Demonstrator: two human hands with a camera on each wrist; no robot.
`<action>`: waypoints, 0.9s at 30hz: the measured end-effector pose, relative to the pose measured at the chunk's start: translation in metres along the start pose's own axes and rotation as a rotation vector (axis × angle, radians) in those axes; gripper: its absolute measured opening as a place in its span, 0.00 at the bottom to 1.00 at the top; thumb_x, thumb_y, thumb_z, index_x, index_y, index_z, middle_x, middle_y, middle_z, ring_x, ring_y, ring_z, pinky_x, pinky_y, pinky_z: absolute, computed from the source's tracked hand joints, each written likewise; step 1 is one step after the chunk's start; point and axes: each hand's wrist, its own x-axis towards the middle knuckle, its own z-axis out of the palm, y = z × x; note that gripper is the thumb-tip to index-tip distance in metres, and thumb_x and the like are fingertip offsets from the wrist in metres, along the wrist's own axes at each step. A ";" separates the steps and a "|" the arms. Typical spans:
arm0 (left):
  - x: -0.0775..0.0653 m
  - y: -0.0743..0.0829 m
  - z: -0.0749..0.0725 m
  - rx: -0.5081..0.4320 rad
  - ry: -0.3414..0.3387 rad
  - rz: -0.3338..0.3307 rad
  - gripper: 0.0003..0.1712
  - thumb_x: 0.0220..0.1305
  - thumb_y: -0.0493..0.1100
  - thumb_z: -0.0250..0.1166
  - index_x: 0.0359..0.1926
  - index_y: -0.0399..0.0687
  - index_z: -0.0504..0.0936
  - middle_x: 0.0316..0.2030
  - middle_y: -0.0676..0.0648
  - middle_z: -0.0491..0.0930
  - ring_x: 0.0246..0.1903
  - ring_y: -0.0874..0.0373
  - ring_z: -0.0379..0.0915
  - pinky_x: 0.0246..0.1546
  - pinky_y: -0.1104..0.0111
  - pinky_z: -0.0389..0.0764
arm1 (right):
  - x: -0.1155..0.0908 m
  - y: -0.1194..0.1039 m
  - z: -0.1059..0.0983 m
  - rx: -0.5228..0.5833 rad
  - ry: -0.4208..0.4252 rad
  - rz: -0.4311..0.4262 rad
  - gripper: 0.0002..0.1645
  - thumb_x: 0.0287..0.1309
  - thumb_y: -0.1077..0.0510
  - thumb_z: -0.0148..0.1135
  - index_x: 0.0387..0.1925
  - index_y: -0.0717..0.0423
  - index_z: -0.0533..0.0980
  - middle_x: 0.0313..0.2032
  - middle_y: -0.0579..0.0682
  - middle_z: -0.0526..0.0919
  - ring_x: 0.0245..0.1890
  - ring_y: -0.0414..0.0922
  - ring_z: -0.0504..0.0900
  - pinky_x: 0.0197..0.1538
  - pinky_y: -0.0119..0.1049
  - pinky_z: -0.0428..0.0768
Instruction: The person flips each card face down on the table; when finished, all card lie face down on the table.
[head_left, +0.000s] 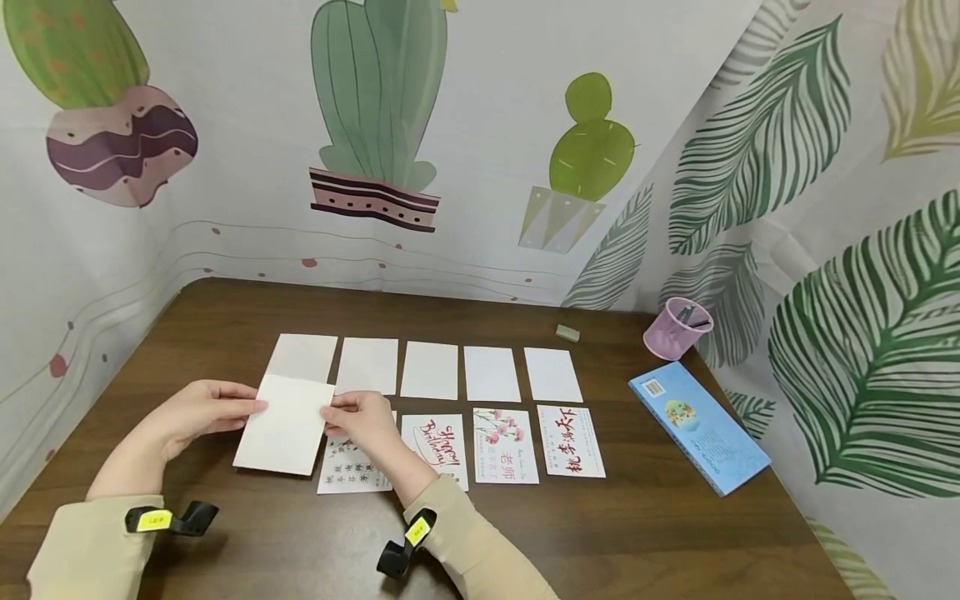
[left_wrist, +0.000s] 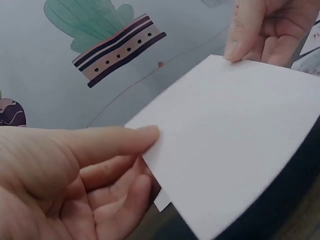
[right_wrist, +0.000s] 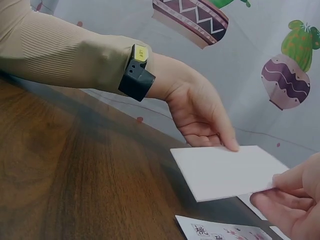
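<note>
A blank white card [head_left: 285, 427] is held up over the table's left side, pinched at opposite edges by both hands. My left hand [head_left: 213, 408] grips its left edge, thumb on top and fingers beneath, as the left wrist view shows. On the opposite edge, my right hand [head_left: 367, 421] pinches it the same way, seen in the right wrist view with the card [right_wrist: 230, 172] tilted above the wood. Behind it lies another white card [head_left: 303, 354], partly covered. A printed card with characters [head_left: 352, 467] lies partly under my right hand.
Several blank white cards [head_left: 429, 371] form a back row. In front lie a red-lettered birthday card [head_left: 438, 446], a flower card [head_left: 506, 450] and a red-character card [head_left: 572, 442]. To the right are a blue book [head_left: 701, 429], a pink pen cup [head_left: 677, 332] and an eraser [head_left: 567, 333].
</note>
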 end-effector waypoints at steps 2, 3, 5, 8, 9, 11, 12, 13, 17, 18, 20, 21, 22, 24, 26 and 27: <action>0.000 -0.001 -0.001 0.007 -0.006 -0.025 0.32 0.64 0.43 0.66 0.56 0.17 0.70 0.38 0.53 0.82 0.36 0.70 0.78 0.41 0.74 0.83 | 0.001 0.001 0.000 0.005 -0.001 0.012 0.12 0.58 0.64 0.66 0.42 0.70 0.82 0.33 0.60 0.88 0.31 0.52 0.89 0.34 0.31 0.86; 0.000 -0.002 -0.002 0.014 -0.007 -0.038 0.31 0.64 0.43 0.66 0.55 0.17 0.71 0.37 0.53 0.82 0.36 0.70 0.78 0.41 0.74 0.84 | 0.002 0.001 0.001 0.008 -0.005 0.020 0.13 0.57 0.65 0.66 0.43 0.70 0.82 0.33 0.60 0.88 0.31 0.52 0.89 0.34 0.31 0.86; 0.000 -0.004 -0.002 0.024 -0.003 -0.066 0.30 0.63 0.43 0.67 0.54 0.18 0.72 0.35 0.54 0.82 0.34 0.69 0.78 0.39 0.74 0.84 | 0.001 0.001 0.001 0.011 -0.017 0.036 0.13 0.56 0.67 0.66 0.43 0.70 0.82 0.33 0.61 0.88 0.31 0.50 0.89 0.34 0.31 0.86; 0.000 -0.005 -0.002 0.044 0.016 -0.089 0.29 0.61 0.44 0.69 0.51 0.19 0.75 0.33 0.54 0.82 0.32 0.69 0.78 0.37 0.74 0.84 | 0.000 0.001 0.003 0.009 -0.026 0.053 0.12 0.55 0.68 0.66 0.42 0.70 0.82 0.33 0.60 0.88 0.32 0.49 0.89 0.35 0.31 0.86; 0.000 -0.005 -0.002 0.050 0.020 -0.092 0.29 0.61 0.43 0.69 0.51 0.19 0.75 0.33 0.54 0.83 0.31 0.69 0.78 0.37 0.74 0.85 | 0.000 0.001 0.003 0.004 -0.026 0.055 0.12 0.55 0.69 0.66 0.42 0.70 0.82 0.33 0.60 0.88 0.32 0.49 0.89 0.36 0.31 0.86; 0.000 -0.005 -0.002 0.062 0.029 -0.096 0.29 0.61 0.44 0.70 0.50 0.18 0.76 0.33 0.54 0.83 0.31 0.69 0.78 0.37 0.73 0.85 | -0.001 0.001 0.004 0.003 -0.022 0.060 0.12 0.54 0.69 0.66 0.42 0.70 0.82 0.33 0.60 0.88 0.32 0.50 0.89 0.36 0.31 0.86; 0.000 -0.005 -0.002 0.076 0.032 -0.097 0.29 0.60 0.44 0.70 0.49 0.18 0.76 0.33 0.54 0.84 0.31 0.68 0.79 0.36 0.73 0.85 | -0.002 0.001 0.004 -0.007 -0.022 0.059 0.12 0.54 0.69 0.66 0.42 0.69 0.82 0.33 0.60 0.88 0.32 0.49 0.89 0.36 0.31 0.86; 0.000 -0.005 -0.003 0.090 0.036 -0.097 0.29 0.60 0.44 0.70 0.49 0.18 0.77 0.33 0.53 0.84 0.30 0.67 0.79 0.36 0.72 0.85 | -0.002 0.001 0.004 -0.017 -0.021 0.058 0.13 0.54 0.69 0.65 0.43 0.69 0.82 0.32 0.59 0.88 0.32 0.49 0.89 0.36 0.30 0.86; -0.001 -0.006 -0.002 0.126 0.063 -0.121 0.29 0.57 0.45 0.73 0.47 0.20 0.79 0.29 0.53 0.84 0.29 0.65 0.80 0.34 0.73 0.85 | -0.003 0.002 0.006 -0.054 -0.020 0.064 0.14 0.54 0.68 0.66 0.44 0.68 0.82 0.32 0.59 0.89 0.32 0.49 0.89 0.36 0.30 0.86; -0.001 -0.006 -0.002 0.127 0.068 -0.125 0.29 0.56 0.44 0.73 0.46 0.20 0.79 0.28 0.53 0.84 0.28 0.65 0.80 0.33 0.73 0.85 | -0.004 0.002 0.006 -0.059 -0.022 0.067 0.15 0.54 0.68 0.66 0.45 0.68 0.81 0.33 0.59 0.89 0.32 0.49 0.89 0.36 0.29 0.86; -0.002 -0.006 -0.001 0.122 0.080 -0.136 0.28 0.54 0.44 0.75 0.45 0.21 0.80 0.27 0.53 0.83 0.27 0.64 0.80 0.32 0.73 0.85 | -0.005 0.001 0.007 -0.076 -0.028 0.068 0.15 0.54 0.68 0.66 0.46 0.68 0.81 0.34 0.58 0.89 0.32 0.48 0.89 0.36 0.29 0.86; -0.002 -0.006 0.000 0.119 0.084 -0.139 0.28 0.53 0.43 0.75 0.45 0.21 0.80 0.26 0.53 0.83 0.26 0.64 0.80 0.31 0.73 0.85 | -0.005 0.001 0.007 -0.086 -0.029 0.066 0.16 0.54 0.68 0.66 0.46 0.68 0.81 0.34 0.58 0.89 0.32 0.48 0.89 0.36 0.29 0.85; -0.002 -0.006 0.000 0.117 0.088 -0.143 0.28 0.53 0.43 0.75 0.44 0.21 0.80 0.26 0.53 0.83 0.26 0.64 0.80 0.31 0.73 0.85 | -0.005 0.001 0.008 -0.100 -0.029 0.065 0.16 0.54 0.68 0.66 0.46 0.68 0.81 0.34 0.58 0.89 0.32 0.48 0.89 0.35 0.29 0.85; -0.001 -0.005 0.000 0.115 0.097 -0.152 0.28 0.52 0.42 0.76 0.44 0.20 0.80 0.25 0.53 0.83 0.26 0.64 0.80 0.30 0.73 0.85 | -0.006 0.000 0.008 -0.122 -0.033 0.061 0.17 0.53 0.68 0.66 0.47 0.68 0.81 0.35 0.57 0.89 0.32 0.47 0.89 0.35 0.28 0.85; -0.001 -0.005 0.000 0.127 0.110 -0.162 0.28 0.52 0.43 0.76 0.44 0.21 0.80 0.25 0.53 0.83 0.25 0.64 0.80 0.30 0.73 0.84 | -0.007 0.000 0.009 -0.152 -0.035 0.053 0.19 0.52 0.68 0.67 0.48 0.67 0.81 0.37 0.55 0.89 0.32 0.44 0.89 0.35 0.27 0.85; -0.001 -0.005 0.000 0.138 0.117 -0.167 0.28 0.52 0.43 0.76 0.44 0.21 0.80 0.25 0.53 0.83 0.25 0.64 0.80 0.30 0.73 0.84 | -0.007 0.000 0.009 -0.155 -0.034 0.055 0.19 0.52 0.68 0.67 0.49 0.67 0.81 0.37 0.55 0.89 0.32 0.44 0.89 0.36 0.27 0.85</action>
